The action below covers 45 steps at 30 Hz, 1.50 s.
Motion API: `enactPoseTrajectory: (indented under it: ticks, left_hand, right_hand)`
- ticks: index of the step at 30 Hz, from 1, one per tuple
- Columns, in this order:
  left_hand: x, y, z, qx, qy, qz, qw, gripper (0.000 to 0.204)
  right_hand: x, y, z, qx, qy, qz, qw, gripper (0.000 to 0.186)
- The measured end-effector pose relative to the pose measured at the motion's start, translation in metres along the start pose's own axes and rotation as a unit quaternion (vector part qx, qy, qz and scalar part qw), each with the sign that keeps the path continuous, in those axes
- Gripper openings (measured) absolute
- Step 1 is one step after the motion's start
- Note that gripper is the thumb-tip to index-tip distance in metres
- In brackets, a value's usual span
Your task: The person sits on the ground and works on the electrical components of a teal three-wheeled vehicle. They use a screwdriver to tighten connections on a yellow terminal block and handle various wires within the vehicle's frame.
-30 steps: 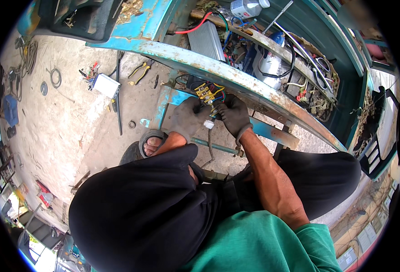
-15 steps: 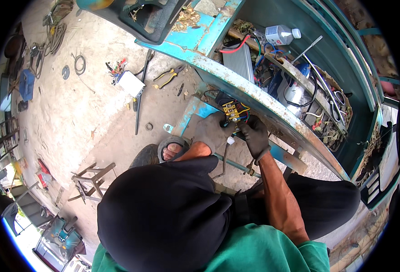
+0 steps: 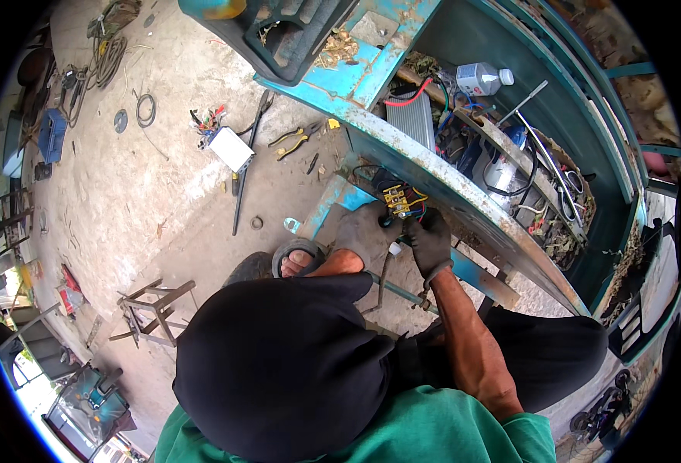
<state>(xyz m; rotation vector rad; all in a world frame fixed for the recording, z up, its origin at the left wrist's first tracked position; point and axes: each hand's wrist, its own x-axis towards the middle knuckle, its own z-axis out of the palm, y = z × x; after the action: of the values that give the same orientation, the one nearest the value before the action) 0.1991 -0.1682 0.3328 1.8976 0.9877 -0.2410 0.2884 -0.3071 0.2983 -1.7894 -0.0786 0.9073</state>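
A yellow terminal block [image 3: 395, 199] with coloured wires sits against the side of the blue metal frame. My left hand [image 3: 365, 233], in a grey glove, is closed at its near left edge, fingertips touching the block or the wires beside it. Just to the right, my right hand [image 3: 432, 241], in a dark glove, has thumb and fingers pinched together by the wire ends. What lies inside either grip is hidden by the gloves. Below the hands a bent rod with a white tip [image 3: 394, 248] stands near the left glove.
Yellow-and-black pliers [image 3: 300, 141], a long dark bar [image 3: 246, 181] and a white box with wires [image 3: 232, 149] lie on the floor at left. The blue compartment at right holds a plastic bottle [image 3: 485, 79], a finned metal case [image 3: 411, 125] and tangled wires.
The view has shifted slightly, moving floor items right and down. Both hands stay at the terminal block; the right fingers have drawn in closer to the left hand.
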Motion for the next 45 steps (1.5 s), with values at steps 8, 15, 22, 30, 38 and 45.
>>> enactPoseTrajectory:
  ticks: [8,15,22,30,38,45]
  left_hand:
    - [0.004,0.0,0.003,0.006,0.005,0.02,1.0,0.043]
    - [0.003,-0.013,-0.001,-0.014,-0.006,0.092,0.996,0.03]
    - [-0.01,-0.042,-0.025,-0.098,0.059,0.117,0.986,0.033]
    - [-0.01,-0.065,-0.05,-0.253,0.027,0.032,0.967,0.03]
    - [-0.003,-0.072,-0.061,-0.366,0.07,0.047,0.927,0.028]
    - [0.003,-0.051,-0.071,-0.369,0.094,0.051,0.923,0.029]
  right_hand:
    - [-0.002,-0.014,0.0,0.019,-0.012,0.007,1.0,0.03]
    - [0.002,-0.005,-0.007,0.008,-0.013,0.005,1.0,0.032]
    - [0.003,-0.007,-0.008,0.014,-0.049,0.027,0.998,0.031]
    - [0.004,-0.009,-0.004,0.014,-0.02,0.086,0.996,0.032]
    - [-0.041,-0.069,-0.026,-0.208,0.073,0.095,0.971,0.055]
    - [-0.131,-0.191,-0.064,-0.086,-0.193,-0.033,0.977,0.038]
